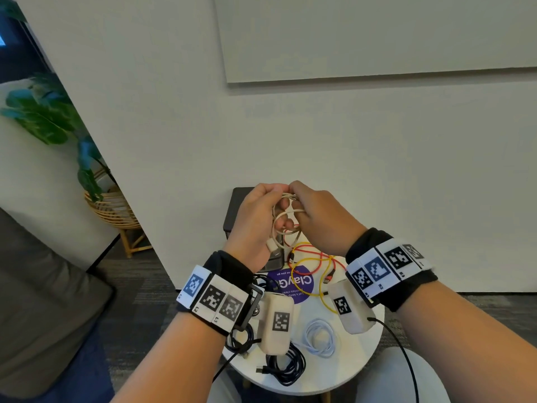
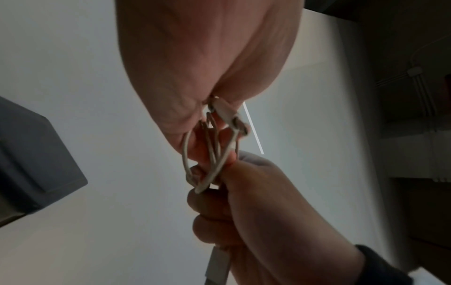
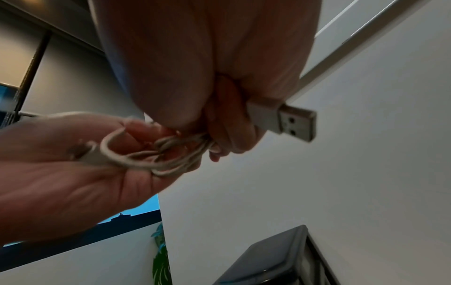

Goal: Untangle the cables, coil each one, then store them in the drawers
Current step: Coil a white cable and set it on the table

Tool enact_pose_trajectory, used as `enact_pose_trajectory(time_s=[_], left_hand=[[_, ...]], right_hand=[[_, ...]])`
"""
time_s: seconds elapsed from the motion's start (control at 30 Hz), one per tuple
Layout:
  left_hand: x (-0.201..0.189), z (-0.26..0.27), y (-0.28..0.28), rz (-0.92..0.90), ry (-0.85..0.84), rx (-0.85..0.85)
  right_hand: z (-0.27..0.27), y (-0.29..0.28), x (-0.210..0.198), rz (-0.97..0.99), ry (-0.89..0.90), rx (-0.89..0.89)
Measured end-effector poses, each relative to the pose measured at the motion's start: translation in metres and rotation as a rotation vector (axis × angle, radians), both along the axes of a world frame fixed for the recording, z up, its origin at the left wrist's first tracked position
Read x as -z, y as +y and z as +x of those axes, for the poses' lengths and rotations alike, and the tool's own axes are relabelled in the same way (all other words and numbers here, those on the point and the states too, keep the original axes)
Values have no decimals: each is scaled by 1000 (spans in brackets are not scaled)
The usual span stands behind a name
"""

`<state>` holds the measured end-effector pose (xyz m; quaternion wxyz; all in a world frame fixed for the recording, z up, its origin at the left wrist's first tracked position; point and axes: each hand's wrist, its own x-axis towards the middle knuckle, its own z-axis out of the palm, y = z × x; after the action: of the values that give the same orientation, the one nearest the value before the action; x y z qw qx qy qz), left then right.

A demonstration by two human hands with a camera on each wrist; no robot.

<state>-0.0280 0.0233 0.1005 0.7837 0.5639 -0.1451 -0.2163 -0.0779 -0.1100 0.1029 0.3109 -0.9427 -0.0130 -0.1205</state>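
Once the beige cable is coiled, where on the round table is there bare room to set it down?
Bare patches on the round table: the right rim beyond the white coiled cable, and the near rim past the black coiled cable. The middle is crowded with the red cable, yellow cable and purple sticker.

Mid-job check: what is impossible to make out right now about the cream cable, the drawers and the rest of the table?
- Cream cable: loop count unreadable; left hand and right hand cover it, wrist views blur it.
- Drawer unit: head view, front hidden behind hands; open or shut unknown.
- Red and yellow cables: head view, still knotted or not, too small.
- Dark cables: head view, partly under the left wrist camera.
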Motion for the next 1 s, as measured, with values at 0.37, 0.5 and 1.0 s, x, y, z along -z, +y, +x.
enact_pose_trajectory(time_s=[0.37,0.5,1.0], left_hand=[[3,-6,0,106,-167,117],[0,-8,0,78,-155,172],[-5,-4,-5,98,-233,7]], right_hand=[[0,-24,-22,686,191,15],[-1,-29,-22,804,219,19],[-9,-13,-3,-53,-210,-78]])
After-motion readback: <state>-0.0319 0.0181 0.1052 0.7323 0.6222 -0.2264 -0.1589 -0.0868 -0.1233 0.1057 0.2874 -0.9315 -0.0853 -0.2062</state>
